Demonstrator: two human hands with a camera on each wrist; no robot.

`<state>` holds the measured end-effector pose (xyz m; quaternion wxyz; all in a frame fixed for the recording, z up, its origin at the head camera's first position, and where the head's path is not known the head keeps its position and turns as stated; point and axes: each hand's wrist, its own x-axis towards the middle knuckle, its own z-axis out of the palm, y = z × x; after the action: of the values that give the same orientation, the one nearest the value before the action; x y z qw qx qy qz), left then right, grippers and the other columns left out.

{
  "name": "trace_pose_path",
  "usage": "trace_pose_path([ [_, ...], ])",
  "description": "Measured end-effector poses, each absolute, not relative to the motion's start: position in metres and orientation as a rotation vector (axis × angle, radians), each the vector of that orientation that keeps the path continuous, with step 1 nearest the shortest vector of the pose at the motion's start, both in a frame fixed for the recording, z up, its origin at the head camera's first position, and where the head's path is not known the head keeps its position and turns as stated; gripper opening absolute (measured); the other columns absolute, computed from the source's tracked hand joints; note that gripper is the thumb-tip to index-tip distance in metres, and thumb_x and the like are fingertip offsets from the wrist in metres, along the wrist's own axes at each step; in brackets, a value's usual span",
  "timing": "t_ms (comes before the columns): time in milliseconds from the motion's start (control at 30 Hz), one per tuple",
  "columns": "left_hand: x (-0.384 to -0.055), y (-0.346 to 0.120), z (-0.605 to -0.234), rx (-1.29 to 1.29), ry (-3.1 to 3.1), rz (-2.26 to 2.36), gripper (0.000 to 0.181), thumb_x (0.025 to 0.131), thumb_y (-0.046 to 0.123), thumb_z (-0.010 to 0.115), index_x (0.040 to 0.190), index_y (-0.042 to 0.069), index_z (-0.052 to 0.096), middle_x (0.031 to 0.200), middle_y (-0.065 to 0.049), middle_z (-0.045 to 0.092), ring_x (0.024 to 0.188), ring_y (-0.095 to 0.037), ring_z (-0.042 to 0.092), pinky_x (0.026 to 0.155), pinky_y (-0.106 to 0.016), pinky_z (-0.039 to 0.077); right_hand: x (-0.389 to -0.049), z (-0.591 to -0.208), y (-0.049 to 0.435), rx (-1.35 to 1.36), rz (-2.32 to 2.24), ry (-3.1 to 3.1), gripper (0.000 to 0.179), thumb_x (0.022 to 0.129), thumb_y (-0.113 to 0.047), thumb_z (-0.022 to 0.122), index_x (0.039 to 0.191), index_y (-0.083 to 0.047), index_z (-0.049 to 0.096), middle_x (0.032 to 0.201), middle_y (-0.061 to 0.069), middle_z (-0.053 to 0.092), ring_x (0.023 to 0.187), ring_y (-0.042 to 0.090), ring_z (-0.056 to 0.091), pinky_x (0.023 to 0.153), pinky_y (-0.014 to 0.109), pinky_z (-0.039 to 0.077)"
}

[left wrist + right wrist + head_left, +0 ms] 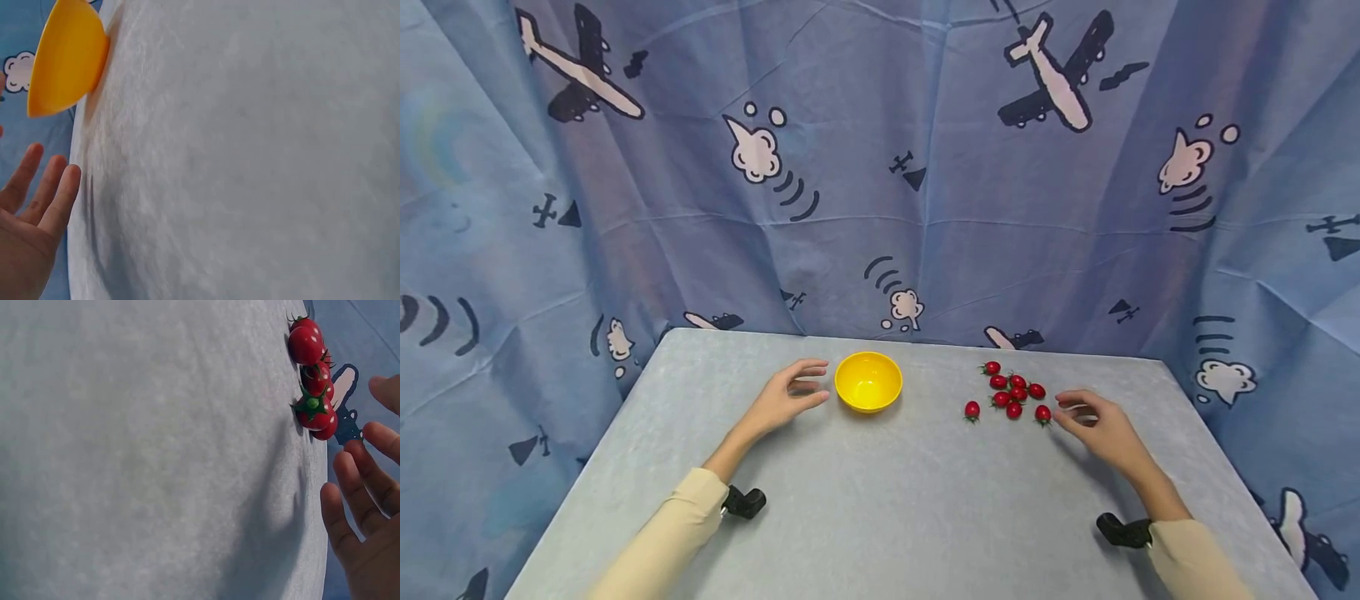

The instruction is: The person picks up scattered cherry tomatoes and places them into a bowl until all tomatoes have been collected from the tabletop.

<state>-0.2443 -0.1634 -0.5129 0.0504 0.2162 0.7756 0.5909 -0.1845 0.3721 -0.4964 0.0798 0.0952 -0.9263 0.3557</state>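
Observation:
A yellow bowl (pixel 868 382) stands upright on the table, nothing visible inside it. Just left of its rim is my left hand (pixel 787 395), fingers apart and pointing toward it; the bowl (pixel 67 59) also shows at the upper left of the left wrist view. Several red cherry tomatoes (pixel 1017 393) with green stems lie in a loose group right of the bowl. My right hand (pixel 1097 427) hovers at the group's right side, thumb and fingers parted, close to the nearest tomato (pixel 1042 413). Neither hand holds anything. In the right wrist view, tomatoes (pixel 314 412) sit beyond the fingertips.
A pale grey table (pixel 895 517) carries everything. Behind it hangs a blue curtain (pixel 865 167) printed with airplanes and clouds. One tomato (pixel 972 410) lies a little apart, on the bowl's side of the group. Black wrist mounts (pixel 745 502) show below both hands.

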Motion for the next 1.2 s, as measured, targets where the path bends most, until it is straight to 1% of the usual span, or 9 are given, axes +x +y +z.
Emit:
trace_pose_path([
  [133, -0.244, -0.157, -0.512, 0.657, 2.368, 1.78, 0.058, 0.093, 0.012, 0.077, 0.144, -0.001, 0.052, 0.142, -0.027, 0.052, 0.123, -0.047, 0.055, 0.099, -0.052, 0.048, -0.188, -0.498, 0.373, 0.26, 1.052, -2.828, 0.043, 0.095, -0.019, 0.076, 0.126, 0.006, 0.062, 0.119, 0.026, 0.064, 0.101, 0.039, 0.064, 0.084, 0.054, 0.055],
  [200, -0.243, -0.155, -0.511, 0.644, 2.368, 1.775, 0.059, 0.092, 0.013, 0.078, 0.144, 0.0, 0.053, 0.143, -0.025, 0.051, 0.125, -0.048, 0.053, 0.1, -0.054, 0.047, -0.189, -0.498, 0.372, 0.252, 1.049, -2.861, 0.049, 0.093, -0.022, 0.078, 0.129, 0.007, 0.06, 0.123, 0.027, 0.061, 0.105, 0.042, 0.062, 0.086, 0.059, 0.053],
  [267, -0.242, -0.154, -0.51, 0.627, 2.379, 1.763, 0.059, 0.092, 0.014, 0.079, 0.144, 0.002, 0.054, 0.144, -0.023, 0.051, 0.126, -0.048, 0.052, 0.1, -0.054, 0.047, -0.19, -0.498, 0.371, 0.257, 1.039, -2.888, 0.055, 0.092, -0.025, 0.079, 0.132, 0.007, 0.058, 0.125, 0.028, 0.059, 0.107, 0.043, 0.06, 0.088, 0.06, 0.051],
  [500, -0.24, -0.155, -0.512, 0.606, 2.402, 1.737, 0.058, 0.092, 0.015, 0.079, 0.144, 0.009, 0.055, 0.144, -0.017, 0.052, 0.126, -0.041, 0.054, 0.097, -0.045, 0.051, -0.194, -0.501, 0.365, 0.261, 1.015, -2.898, 0.065, 0.088, -0.03, 0.083, 0.134, 0.007, 0.056, 0.128, 0.028, 0.057, 0.108, 0.045, 0.059, 0.087, 0.061, 0.051],
  [667, -0.241, -0.151, -0.516, 0.644, 2.389, 1.777, 0.056, 0.091, 0.012, 0.08, 0.142, 0.006, 0.056, 0.142, -0.018, 0.053, 0.124, -0.042, 0.056, 0.095, -0.044, 0.052, -0.201, -0.508, 0.363, 0.253, 0.988, -2.902, 0.064, 0.086, -0.031, 0.085, 0.131, 0.006, 0.058, 0.124, 0.026, 0.06, 0.103, 0.042, 0.061, 0.085, 0.057, 0.053],
  [767, -0.242, -0.147, -0.517, 0.673, 2.38, 1.806, 0.055, 0.091, 0.01, 0.08, 0.14, 0.003, 0.057, 0.141, -0.021, 0.054, 0.123, -0.044, 0.056, 0.096, -0.046, 0.052, -0.203, -0.511, 0.362, 0.241, 0.981, -2.899, 0.057, 0.086, -0.026, 0.085, 0.127, 0.006, 0.061, 0.116, 0.023, 0.063, 0.098, 0.037, 0.062, 0.082, 0.054, 0.054],
  [867, -0.242, -0.144, -0.518, 0.674, 2.386, 1.815, 0.053, 0.091, 0.01, 0.079, 0.139, 0.002, 0.059, 0.14, -0.021, 0.055, 0.121, -0.044, 0.056, 0.096, -0.049, 0.052, -0.204, -0.512, 0.362, 0.25, 0.983, -2.885, 0.042, 0.086, -0.014, 0.084, 0.118, 0.005, 0.065, 0.107, 0.018, 0.065, 0.092, 0.032, 0.063, 0.079, 0.049, 0.055],
  [967, -0.241, -0.141, -0.518, 0.651, 2.41, 1.807, 0.05, 0.091, 0.012, 0.079, 0.137, 0.003, 0.061, 0.137, -0.019, 0.058, 0.119, -0.041, 0.059, 0.095, -0.047, 0.053, -0.205, -0.513, 0.362, 0.277, 0.983, -2.878, 0.03, 0.085, -0.005, 0.082, 0.11, 0.003, 0.067, 0.099, 0.013, 0.067, 0.088, 0.028, 0.063, 0.076, 0.044, 0.055],
  [1200, -0.244, -0.135, -0.52, 0.601, 2.474, 1.788, 0.045, 0.09, 0.014, 0.08, 0.132, 0.007, 0.065, 0.132, -0.011, 0.062, 0.114, -0.031, 0.064, 0.093, -0.041, 0.054, -0.207, -0.513, 0.361, 0.263, 0.971, -2.903, 0.026, 0.082, -0.001, 0.08, 0.104, 0.001, 0.066, 0.093, 0.009, 0.065, 0.084, 0.025, 0.061, 0.074, 0.042, 0.055],
])
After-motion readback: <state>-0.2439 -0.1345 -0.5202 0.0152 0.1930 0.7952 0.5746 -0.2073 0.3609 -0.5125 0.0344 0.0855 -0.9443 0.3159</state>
